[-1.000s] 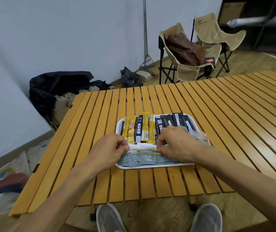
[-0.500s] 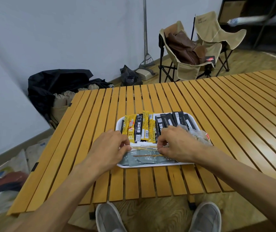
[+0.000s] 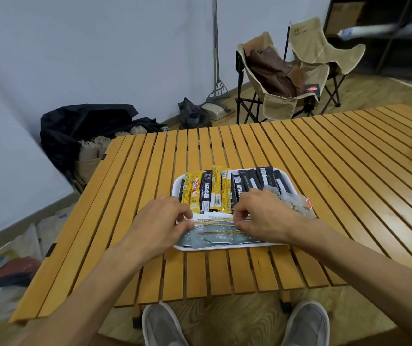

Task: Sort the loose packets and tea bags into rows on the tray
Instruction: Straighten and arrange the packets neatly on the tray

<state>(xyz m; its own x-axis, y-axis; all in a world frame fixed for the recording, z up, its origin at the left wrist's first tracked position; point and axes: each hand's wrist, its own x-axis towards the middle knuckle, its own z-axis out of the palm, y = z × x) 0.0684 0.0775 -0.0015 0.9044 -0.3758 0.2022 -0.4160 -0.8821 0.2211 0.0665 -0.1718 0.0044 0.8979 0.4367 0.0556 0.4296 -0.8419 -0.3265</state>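
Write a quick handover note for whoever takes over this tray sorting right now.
Left hand and right hand each pinch an end of a thin stick over the grey-blue sachets along the white tray's near edge.
Done: yellow and black stick packets stand side by side along the far edge.
Left: mesh tea bags still heaped at the tray's right; near row untidy.

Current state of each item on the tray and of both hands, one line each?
White tray: flat on the slatted table, full.
Stick packets: upright row along the far side.
Grey sachets: overlapping along the near edge.
Tea bags: loose heap, right end.
Left hand: pinching a sachet.
Right hand: pinching a sachet.
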